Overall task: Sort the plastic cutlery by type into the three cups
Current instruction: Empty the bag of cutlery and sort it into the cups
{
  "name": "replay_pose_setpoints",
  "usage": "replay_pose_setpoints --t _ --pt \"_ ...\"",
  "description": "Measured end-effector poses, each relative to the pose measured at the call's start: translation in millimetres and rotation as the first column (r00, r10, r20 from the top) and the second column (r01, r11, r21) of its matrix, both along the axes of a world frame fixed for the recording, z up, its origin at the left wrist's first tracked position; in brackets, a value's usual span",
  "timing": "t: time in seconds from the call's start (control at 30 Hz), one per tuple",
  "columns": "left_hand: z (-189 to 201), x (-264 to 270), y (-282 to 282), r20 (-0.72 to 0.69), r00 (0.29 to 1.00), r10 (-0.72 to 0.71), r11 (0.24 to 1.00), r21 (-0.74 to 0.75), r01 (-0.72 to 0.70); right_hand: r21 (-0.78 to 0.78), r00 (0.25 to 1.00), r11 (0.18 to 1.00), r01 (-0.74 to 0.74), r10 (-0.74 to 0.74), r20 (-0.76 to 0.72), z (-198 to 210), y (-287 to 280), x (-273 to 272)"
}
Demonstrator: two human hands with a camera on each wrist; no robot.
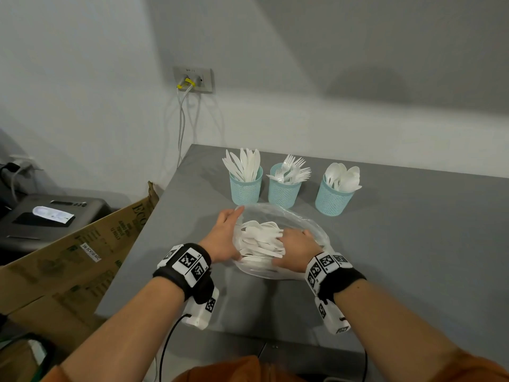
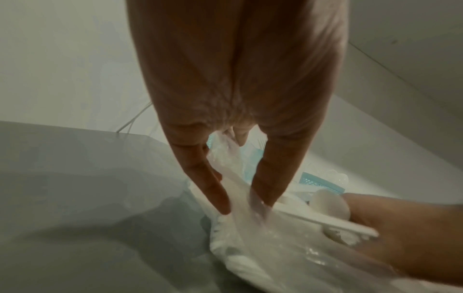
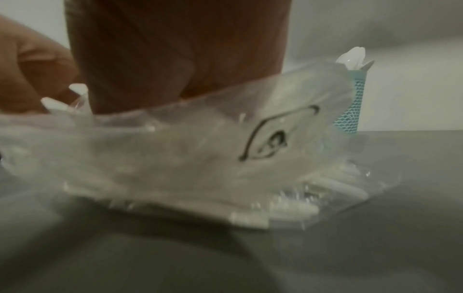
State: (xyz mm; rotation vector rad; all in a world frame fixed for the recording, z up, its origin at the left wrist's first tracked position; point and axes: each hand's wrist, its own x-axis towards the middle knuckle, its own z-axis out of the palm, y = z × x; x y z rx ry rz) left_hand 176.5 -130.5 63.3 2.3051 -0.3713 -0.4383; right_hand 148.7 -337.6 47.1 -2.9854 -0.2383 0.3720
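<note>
Right hand [image 1: 296, 250] inside clear bag [image 1: 316, 230], fingers curled over white cutlery heap [image 1: 261, 241], exact grasp unclear | left hand [image 1: 227, 235] pinches bag's left rim | handles run left-right, near table's front-left | three mesh cups [image 1: 283, 187] stand beyond.

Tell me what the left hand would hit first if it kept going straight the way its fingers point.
Probably the knife cup: the left hand points along the bag's left edge toward it, though depth is uncertain.
</note>
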Motion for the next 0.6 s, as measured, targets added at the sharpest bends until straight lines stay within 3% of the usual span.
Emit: replay_pose_setpoints --t 0.13,0.27,0.4,0.6 --pt "2.6 1.0 3.0 0.006 1.000 0.016 1.000 0.010 -0.016 0.081 0.998 0.995 0.053 -0.051 -0.036 5.6 -8.3 3.7" --pt "4.1 1.4 4.9 0.004 1.000 0.018 1.000 0.018 -0.018 0.046 0.998 0.997 0.054 -0.055 0.016 8.8 -14.1 4.9" --pt "4.9 0.9 1.8 -0.012 1.000 0.005 1.000 0.005 -0.005 -0.044 0.999 0.999 0.003 -0.005 -0.047 7.8 -5.6 3.1" --pt "6.9 1.4 -0.5 -0.021 1.000 0.000 1.000 -0.011 -0.001 0.069 1.000 0.997 -0.018 0.020 -0.021 2.5 14.5 1.8"
